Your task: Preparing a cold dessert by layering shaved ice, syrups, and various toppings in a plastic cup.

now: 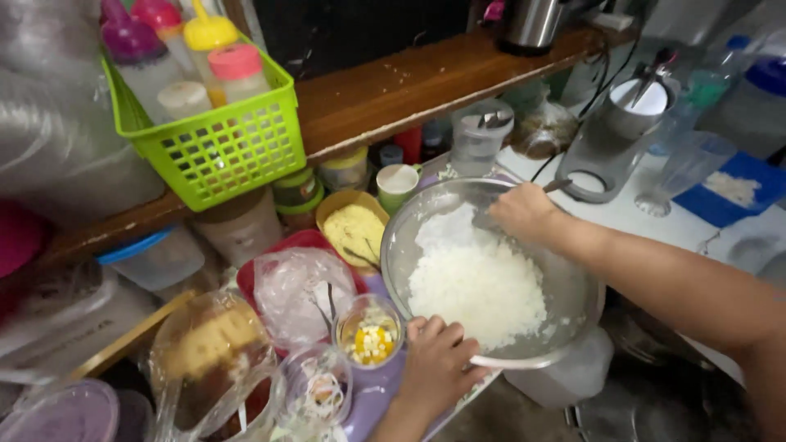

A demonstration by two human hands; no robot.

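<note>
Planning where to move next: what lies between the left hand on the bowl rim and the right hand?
In the head view, only the mound of white rice inside the metal bowl lies between the left hand and the right hand.

A long brown wooden shelf runs slantwise across the top, worn and speckled with pale crumbs. Behind it stands a dark, almost black wall panel. At the right lies a white bench under soft, dim indoor light. At the left edge, crinkled clear plastic sheeting catches a dull sheen.
</note>
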